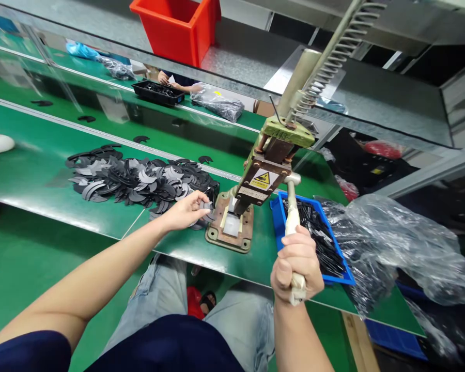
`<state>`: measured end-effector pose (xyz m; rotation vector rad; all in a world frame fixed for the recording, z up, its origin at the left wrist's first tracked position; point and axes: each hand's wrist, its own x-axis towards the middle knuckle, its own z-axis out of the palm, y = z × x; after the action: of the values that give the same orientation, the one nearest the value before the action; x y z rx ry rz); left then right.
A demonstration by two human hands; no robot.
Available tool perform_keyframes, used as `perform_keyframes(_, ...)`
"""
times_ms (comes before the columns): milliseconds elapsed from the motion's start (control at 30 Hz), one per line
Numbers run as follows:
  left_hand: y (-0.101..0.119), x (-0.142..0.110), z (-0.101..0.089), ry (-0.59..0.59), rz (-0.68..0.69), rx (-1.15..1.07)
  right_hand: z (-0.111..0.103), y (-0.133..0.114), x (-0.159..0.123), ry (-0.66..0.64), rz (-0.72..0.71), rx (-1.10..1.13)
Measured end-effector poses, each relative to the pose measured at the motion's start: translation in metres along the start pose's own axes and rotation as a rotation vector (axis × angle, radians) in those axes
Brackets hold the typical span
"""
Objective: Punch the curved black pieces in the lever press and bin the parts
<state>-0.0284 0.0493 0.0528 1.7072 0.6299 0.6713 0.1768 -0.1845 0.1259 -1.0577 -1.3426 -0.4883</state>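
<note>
My right hand (297, 263) is wrapped round the pale, tape-covered lever (292, 214) of a hand press (264, 173). My left hand (188, 211) pinches a small grey curved piece (206, 206) just left of the press's base plate (212, 235). A whitish block (231, 225) sits on that base beneath the ram. Beside and behind my left hand spreads a heap of black and grey crescent pieces (134, 178). The exact shape of the piece in my fingers is partly hidden.
Right of the press, a blue tray (346, 268) holds thin black parts, with clear plastic bags (406, 243) beyond. Overhead, a red bin (174, 31) stands on a metal shelf (248, 51). Single crescents (141, 139) lie along the green belt. Across it, another person's hands (165, 78) work by a black tray (158, 93).
</note>
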Motion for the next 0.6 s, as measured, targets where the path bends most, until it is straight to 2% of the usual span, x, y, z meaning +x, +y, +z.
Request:
perform_keyframes(133,-0.015,0.009,0.024,-0.047,-0.093,-0.163,0.001,0.001,0.0,0.005,-0.013,0.01)
perform_keyframes(233,-0.02,0.019,0.033,-0.085,-0.146,-0.149,0.0,0.001,-0.001,0.0,-0.012,0.01)
perform_keyframes(300,-0.018,0.022,0.034,-0.089,-0.118,-0.08,0.0,0.001,-0.001,0.0,-0.008,0.01)
perform_keyframes(433,-0.006,0.015,0.027,0.013,0.013,0.191,-0.001,0.0,-0.002,-0.008,0.0,0.006)
perform_keyframes(500,0.002,0.011,0.022,-0.006,0.008,0.184,-0.001,0.0,-0.002,-0.004,0.0,0.006)
perform_keyframes(600,0.008,0.008,0.019,-0.111,-0.015,0.037,-0.001,0.0,-0.002,0.008,-0.004,0.011)
